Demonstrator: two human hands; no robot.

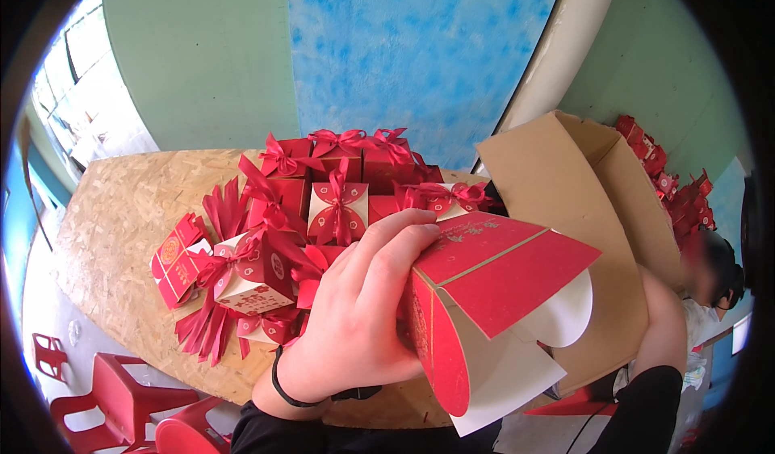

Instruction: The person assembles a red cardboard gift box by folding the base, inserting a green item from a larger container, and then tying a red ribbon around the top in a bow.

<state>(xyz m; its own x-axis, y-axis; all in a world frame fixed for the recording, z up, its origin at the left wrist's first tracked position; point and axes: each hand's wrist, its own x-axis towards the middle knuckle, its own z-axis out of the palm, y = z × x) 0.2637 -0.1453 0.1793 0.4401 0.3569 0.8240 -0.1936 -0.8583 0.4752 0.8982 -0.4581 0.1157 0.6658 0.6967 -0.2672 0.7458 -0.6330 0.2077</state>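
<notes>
In the head view, the left hand [359, 313] is clamped on an unsealed red card gift box with gold lines and a white inside [504, 280], left of the landmark, a large open brown cardboard carton [565, 204], and overlapping it in view. The right forearm [663, 325] passes behind the carton's near flap; that hand is hidden, so I cannot tell its grip.

The step in hand seems to be steadying the box while its flaps stand loose. Done well, that calls for light, even pressure on the side walls, since thin card probably dents if squeezed, and for fingers clear of the fold lines. The flapped end, toward the carton, is best free of its edge, and the closed end clear of the red ribbon-tied boxes [339, 212] on the pale chipboard tabletop [121, 212], left of the carton.
</notes>
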